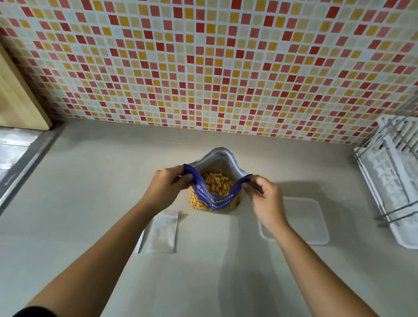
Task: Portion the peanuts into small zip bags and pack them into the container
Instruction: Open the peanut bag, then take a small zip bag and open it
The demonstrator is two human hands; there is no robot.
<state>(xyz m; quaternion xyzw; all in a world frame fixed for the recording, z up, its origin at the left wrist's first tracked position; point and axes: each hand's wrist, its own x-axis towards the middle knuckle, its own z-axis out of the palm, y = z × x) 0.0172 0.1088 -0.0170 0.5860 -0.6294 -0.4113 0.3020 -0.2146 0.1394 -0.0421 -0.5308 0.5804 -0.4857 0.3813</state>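
Observation:
A blue peanut bag (214,196) stands upright in the middle of the counter, its mouth spread wide with peanuts (218,183) showing inside. My left hand (167,186) pinches the bag's left top edge. My right hand (264,195) pinches the right top edge. A small stack of clear zip bags (163,232) lies flat on the counter in front of the bag, to the left. A shallow clear plastic container (305,219) sits to the right of the bag, partly behind my right wrist.
A white dish rack with metal wire (399,176) fills the right side. A wooden board (7,89) leans at the far left above a metal sink drainer (2,158). The tiled wall (210,59) closes off the back of the beige counter (206,282).

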